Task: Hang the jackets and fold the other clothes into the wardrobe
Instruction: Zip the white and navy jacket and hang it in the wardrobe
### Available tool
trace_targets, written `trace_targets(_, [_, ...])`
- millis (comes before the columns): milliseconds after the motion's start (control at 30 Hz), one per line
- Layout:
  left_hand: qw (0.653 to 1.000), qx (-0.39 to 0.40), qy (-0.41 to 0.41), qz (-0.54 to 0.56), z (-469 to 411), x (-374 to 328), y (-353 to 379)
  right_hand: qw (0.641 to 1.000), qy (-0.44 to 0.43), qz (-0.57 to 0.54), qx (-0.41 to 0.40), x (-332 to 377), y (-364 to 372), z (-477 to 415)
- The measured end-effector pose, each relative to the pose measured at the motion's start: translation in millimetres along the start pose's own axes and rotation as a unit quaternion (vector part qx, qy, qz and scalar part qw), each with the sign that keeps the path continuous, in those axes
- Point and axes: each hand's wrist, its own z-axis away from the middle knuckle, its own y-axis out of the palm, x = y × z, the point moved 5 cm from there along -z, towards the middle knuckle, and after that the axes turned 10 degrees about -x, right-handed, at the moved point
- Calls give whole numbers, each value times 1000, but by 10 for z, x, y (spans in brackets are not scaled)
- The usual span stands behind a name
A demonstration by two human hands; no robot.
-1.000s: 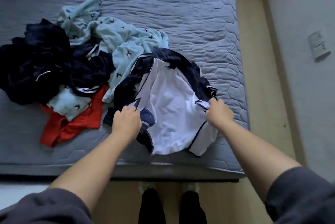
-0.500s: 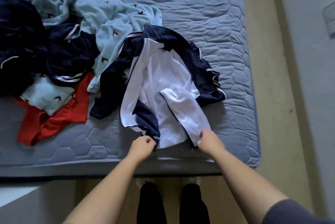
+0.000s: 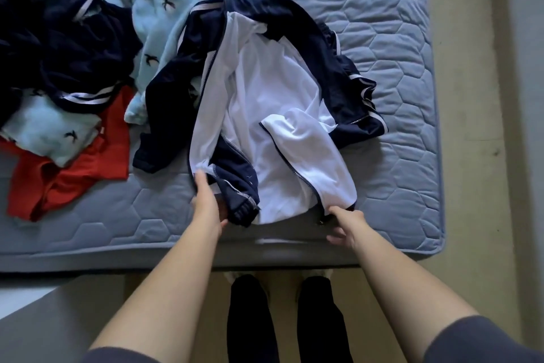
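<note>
Judging by the bed alone, the task had barely begun; nothing looked hung or folded, and neither wardrobe nor hanger was in view. One navy-and-white zip jacket [image 3: 273, 115] lay unzipped with its white lining up at the near edge of the mattress [image 3: 382, 39], toward the right corner; the left hand [image 3: 207, 201] rested on its bunched navy hem, fingers fairly straight; the right hand [image 3: 344, 224] pinched the bottom corner of the white front panel beside the zip, the other fingers loosely curled. Toward the left edge a heap waited untouched: light blue fleece [image 3: 164, 24], dark navy clothes [image 3: 73, 47] and a red garment [image 3: 67, 174], overlapping one another; all of it was left to sort, fold or hang.
</note>
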Motion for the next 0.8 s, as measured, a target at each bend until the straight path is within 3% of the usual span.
trace_targets(133, [995,-38,69,-56,-116,-49,33,997,37,-53,43,38,87,-44])
trace_targets(200, [980,-74,145,-114,-126,-125,0,997,47,-36,52,48,115,-66])
trace_targets(300, [904,-57,326,-270,56,-211,2,998,58,2,37,24,110,-76])
trace_targets(367, [804,-42,456,-380,202,-219,13,997,75,0,8,0,76,-86])
trace_targets(467, [599,4,622,-505,429,-81,133,995,64,-81,14,6,139,-147])
trace_targets(533, [442,49,664,-601,468,149,253,993,51,-102,38,-11,189,-180])
trace_targets(567, [385,65,658,-644,451,257,295,991,48,-115,51,-26,209,-172])
trace_targets(600, [358,74,648,-668,429,341,315,989,50,-123,61,-55,224,-189])
trace_targets(667, [360,76,655,-660,452,413,342,988,51,-132,60,-82,214,-175])
trace_targets(733, [401,52,694,-596,542,408,332,984,35,-171,39,-95,180,-153])
trace_targets(767, [457,32,700,-548,549,391,293,978,34,-203,35,-96,159,-112])
trace_targets(800, [536,26,682,-496,544,359,240,971,35,-235,32,-88,138,-66])
